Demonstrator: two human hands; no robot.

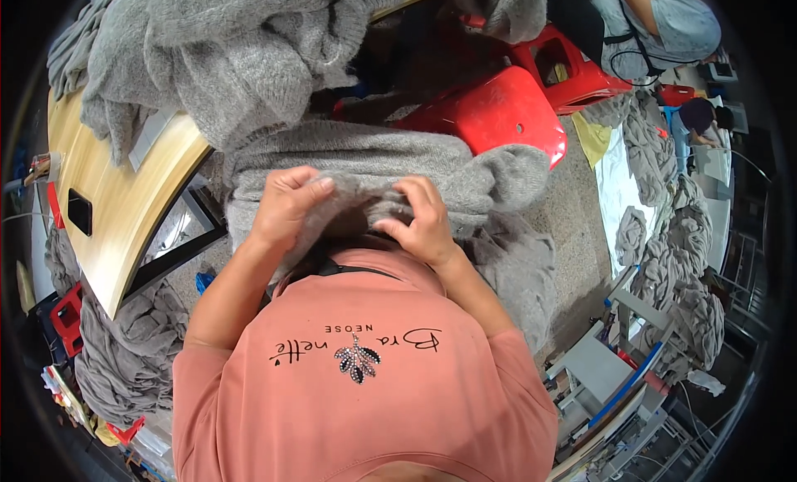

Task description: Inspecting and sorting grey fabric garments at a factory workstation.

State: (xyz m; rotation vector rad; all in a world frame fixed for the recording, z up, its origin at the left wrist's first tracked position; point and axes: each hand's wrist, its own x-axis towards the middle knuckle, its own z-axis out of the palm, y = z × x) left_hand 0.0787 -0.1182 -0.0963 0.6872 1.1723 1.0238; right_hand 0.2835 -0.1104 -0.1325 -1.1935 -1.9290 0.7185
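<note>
From where I sit, the grey knit garment (357, 150) lies across the person's lap, just beyond both hands; its long axis runs side to side, roughly square to the forearms, from near the worktop's edge on the left to a rounded, bunched end (516, 179) out on the right; that end is the relation I watch most, since it lies outward and a little ahead of the right hand (421, 220), which is clearly the nearer of the two; a raised edge of knit spans the gap between the hands, though I cannot tell from this view whether it belongs to the same piece as the length lying behind it; the grip of the left hand (290, 204) is closed, thumb and fingers bunching that edge; the right grip looks looser, fingers curled over the knit and the thumb held apart below, and I cannot tell whether it pinches anything firmly; further out, I have the pale wooden worktop (104, 254) to the left, with a dark phone (80, 212) on it and a large heap of grey knitwear (207, 75) draped over its far part; a red stool (506, 108) stands ahead and to the right, near the rounded end; well apart at the far right lie more crumpled grey pieces (664, 241), and a co-worker (660, 34) shows at the upper right
</note>
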